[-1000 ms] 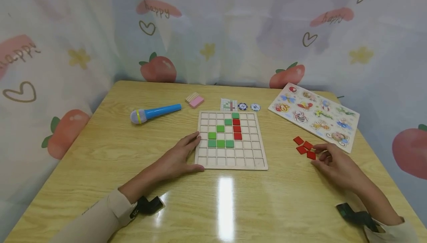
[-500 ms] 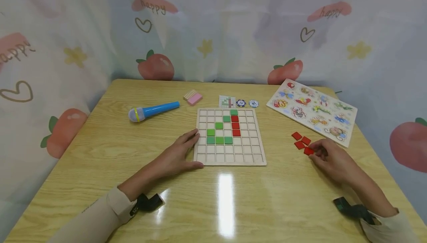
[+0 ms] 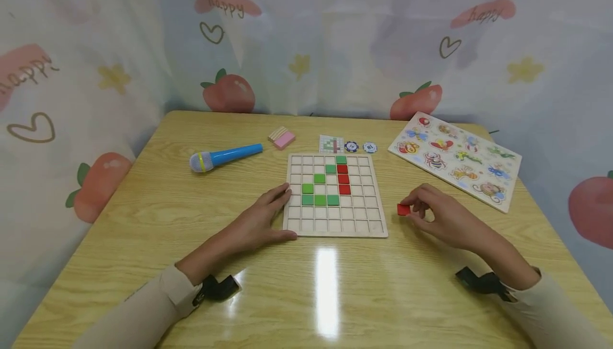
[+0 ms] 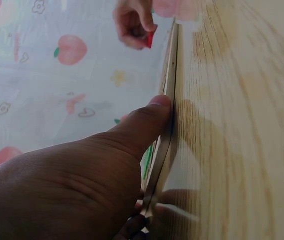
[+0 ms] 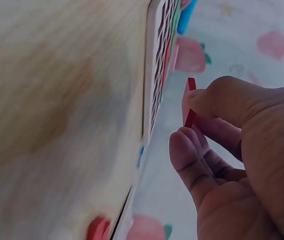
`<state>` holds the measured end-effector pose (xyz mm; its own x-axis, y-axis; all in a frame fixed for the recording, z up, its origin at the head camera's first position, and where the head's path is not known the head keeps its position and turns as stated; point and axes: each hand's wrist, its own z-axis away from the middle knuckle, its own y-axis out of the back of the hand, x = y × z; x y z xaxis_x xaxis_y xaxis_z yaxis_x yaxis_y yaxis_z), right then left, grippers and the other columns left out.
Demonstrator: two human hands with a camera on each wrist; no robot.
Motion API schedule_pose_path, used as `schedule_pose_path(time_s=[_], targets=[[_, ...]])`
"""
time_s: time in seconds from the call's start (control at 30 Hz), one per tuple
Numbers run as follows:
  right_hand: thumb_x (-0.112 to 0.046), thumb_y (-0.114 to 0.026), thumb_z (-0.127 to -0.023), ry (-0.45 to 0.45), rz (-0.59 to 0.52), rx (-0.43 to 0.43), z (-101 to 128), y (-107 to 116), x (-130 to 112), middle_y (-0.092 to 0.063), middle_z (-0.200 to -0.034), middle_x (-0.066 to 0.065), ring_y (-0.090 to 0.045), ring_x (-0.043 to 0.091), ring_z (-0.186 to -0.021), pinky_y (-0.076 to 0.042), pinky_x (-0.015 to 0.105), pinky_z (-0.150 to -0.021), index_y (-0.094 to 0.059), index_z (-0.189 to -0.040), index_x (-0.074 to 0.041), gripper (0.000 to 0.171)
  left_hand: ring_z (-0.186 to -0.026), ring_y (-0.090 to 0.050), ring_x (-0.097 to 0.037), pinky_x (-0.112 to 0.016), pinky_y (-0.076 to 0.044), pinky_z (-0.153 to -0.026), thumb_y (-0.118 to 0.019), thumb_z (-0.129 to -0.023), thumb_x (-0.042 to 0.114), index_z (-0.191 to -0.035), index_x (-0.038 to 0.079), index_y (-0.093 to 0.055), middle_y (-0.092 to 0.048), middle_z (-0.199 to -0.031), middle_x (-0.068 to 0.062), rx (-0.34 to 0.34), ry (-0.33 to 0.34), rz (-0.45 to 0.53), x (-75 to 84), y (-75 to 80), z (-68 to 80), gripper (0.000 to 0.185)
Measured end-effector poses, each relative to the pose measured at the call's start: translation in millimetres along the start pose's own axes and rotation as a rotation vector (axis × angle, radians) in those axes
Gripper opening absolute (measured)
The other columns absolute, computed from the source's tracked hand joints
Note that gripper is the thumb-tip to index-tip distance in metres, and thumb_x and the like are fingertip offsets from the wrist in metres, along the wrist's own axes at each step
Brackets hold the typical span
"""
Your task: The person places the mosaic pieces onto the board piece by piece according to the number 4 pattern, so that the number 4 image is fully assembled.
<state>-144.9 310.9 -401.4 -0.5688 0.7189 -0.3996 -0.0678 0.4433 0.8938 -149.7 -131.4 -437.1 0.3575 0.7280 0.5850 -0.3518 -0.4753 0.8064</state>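
A red tile (image 3: 404, 209) has been lifted from the pile and is pinched in the right hand (image 3: 438, 218), now beside the board (image 3: 378, 230), which is steadied by the flat-fingered left hand (image 3: 258, 224).

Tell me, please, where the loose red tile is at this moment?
In the head view, the red tile is pinched by the right hand, just right of the grid board.

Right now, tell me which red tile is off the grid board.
The red tile pinched in the right hand, beside the grid board; the other three sit in its cells.
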Motion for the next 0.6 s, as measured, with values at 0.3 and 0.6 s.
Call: schedule_pose_path(time_s=[0.3, 0.6], targets=[[-0.012, -0.079, -0.097, -0.008, -0.027, -0.193, -65, -16, -31, -0.063, -0.110, -0.004, -0.058, 0.011, -0.090, -0.055, 0.024, -0.076, -0.073, -0.116, -0.017, 0.021, -0.168, -0.019, -0.030, -0.054, -0.036, -0.129, -0.081, -0.090, 0.058, -0.171, 0.013, -0.023, -0.011, -0.182, 0.000, -0.009, 0.016, 0.007, -0.9, 1.0, -0.3, 0.109], [-0.014, -0.077, -0.099, 0.031, -0.060, -0.266, -100, -40, -42, -0.063, -0.110, 0.000, -0.059, 0.012, -0.089, -0.053, 0.023, -0.074, -0.074, -0.107, -0.017, 0.009, -0.168, -0.018, -0.030, -0.054, -0.035, -0.129, -0.082, -0.089, 0.057, -0.171, 0.012, -0.024, -0.011, -0.182, 0.000, -0.008, 0.009, 0.017, -0.2, 1.2, -0.2, 0.110]])
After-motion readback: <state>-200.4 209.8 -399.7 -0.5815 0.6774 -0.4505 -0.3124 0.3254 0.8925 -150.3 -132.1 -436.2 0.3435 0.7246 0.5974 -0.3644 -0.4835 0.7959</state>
